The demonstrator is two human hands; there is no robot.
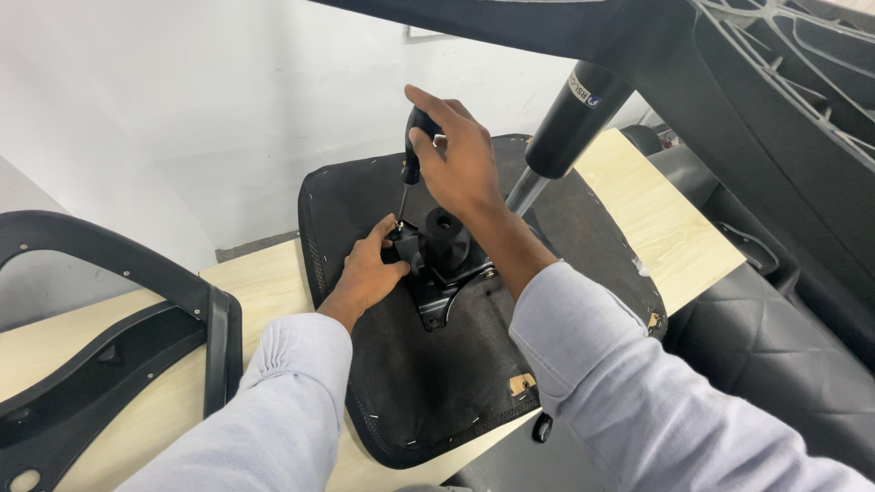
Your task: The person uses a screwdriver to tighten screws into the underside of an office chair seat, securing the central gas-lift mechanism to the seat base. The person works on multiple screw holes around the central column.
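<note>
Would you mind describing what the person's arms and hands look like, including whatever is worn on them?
Both arms wear long sleeves of a plain, pale grey-blue shirt cloth, softly creased. The left sleeve gathers in folds at its cuff near the wrist; the right sleeve ends in a smooth cuff. The left hand and right hand are bare: no gloves, and no rings, watch or bracelet show.

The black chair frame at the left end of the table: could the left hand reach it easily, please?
Probably yes: the left hand rests on the bracket, and only bare table lies between it and the frame.
</note>
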